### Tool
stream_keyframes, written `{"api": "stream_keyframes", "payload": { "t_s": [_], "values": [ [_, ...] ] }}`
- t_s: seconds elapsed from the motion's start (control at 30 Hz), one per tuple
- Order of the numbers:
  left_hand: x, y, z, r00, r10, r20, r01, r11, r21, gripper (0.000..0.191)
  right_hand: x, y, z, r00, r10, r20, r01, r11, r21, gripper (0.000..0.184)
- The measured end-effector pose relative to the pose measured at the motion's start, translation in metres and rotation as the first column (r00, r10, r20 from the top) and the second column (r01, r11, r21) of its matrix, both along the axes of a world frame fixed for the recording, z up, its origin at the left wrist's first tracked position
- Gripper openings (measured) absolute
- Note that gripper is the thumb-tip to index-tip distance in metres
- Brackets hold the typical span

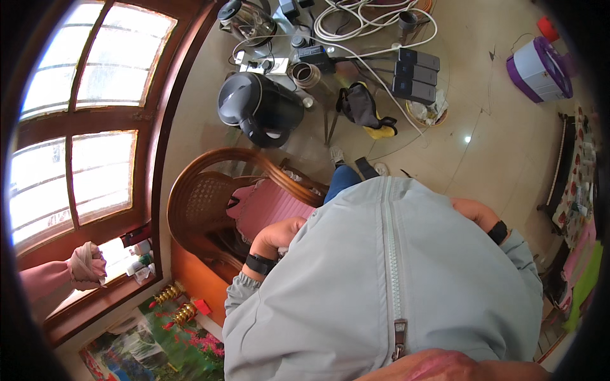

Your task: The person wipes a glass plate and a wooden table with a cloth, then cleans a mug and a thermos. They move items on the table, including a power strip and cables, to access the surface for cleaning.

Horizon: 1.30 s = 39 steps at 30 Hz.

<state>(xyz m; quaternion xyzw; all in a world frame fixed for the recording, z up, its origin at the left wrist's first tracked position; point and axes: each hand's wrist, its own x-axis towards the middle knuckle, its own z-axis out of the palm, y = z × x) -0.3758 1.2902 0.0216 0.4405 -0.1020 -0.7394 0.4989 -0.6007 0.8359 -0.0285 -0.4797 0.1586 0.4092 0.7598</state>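
My left hand (284,231) is at the side of my grey zip jacket (343,266), its fingers hidden by the cloth. It is nearest to the rattan armchair (190,190) with a pink cushion (274,209). On the other side, my right hand (464,208) shows only its back at the jacket's edge; its fingers are also out of sight. Black bands circle both wrists. Whether either hand holds anything cannot be told. Before me, a glass table carries a black electric kettle (257,107), an open metal flask (306,76) and several dark battery-like blocks (415,75).
A steel kettle (250,24), a power strip (267,64) and a coiled white cable (362,19) lie farther back. A black-and-yellow cloth item (360,107) is near a waste basket (429,112). On the floor stands a purple-and-white bucket (538,69). Left is a barred window (71,138).
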Motion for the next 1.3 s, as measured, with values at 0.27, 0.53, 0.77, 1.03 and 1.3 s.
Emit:
{"api": "stream_keyframes", "payload": {
  "t_s": [0.27,0.53,0.77,1.03,1.3],
  "values": [
    [0.011,-0.055,-0.030,1.000,0.007,-0.010,-0.009,0.989,-0.145,0.021,-0.055,0.015,0.081,0.975,-0.222,-0.009,0.221,0.973,-0.059,0.041],
    [0.027,-0.051,-0.014,0.990,-0.016,0.143,0.029,0.996,-0.089,0.019,0.002,-0.008,-0.004,0.920,0.208,0.331,-0.192,0.978,-0.080,0.048],
    [0.037,-0.038,-0.007,0.765,-0.307,0.566,0.124,0.933,0.338,0.025,0.051,-0.035,-0.055,0.867,0.493,-0.070,-0.477,0.781,-0.404,0.029],
    [0.063,-0.046,-0.009,0.334,-0.048,0.942,-0.392,0.901,0.185,0.022,0.079,-0.032,-0.046,0.950,0.252,0.186,0.056,0.446,-0.893,0.020],
    [0.082,-0.166,-0.087,0.513,0.325,0.794,-0.316,0.932,-0.177,0.031,0.167,0.051,-0.023,0.809,0.110,0.577,0.306,0.760,-0.574,0.069]
  ]
}}
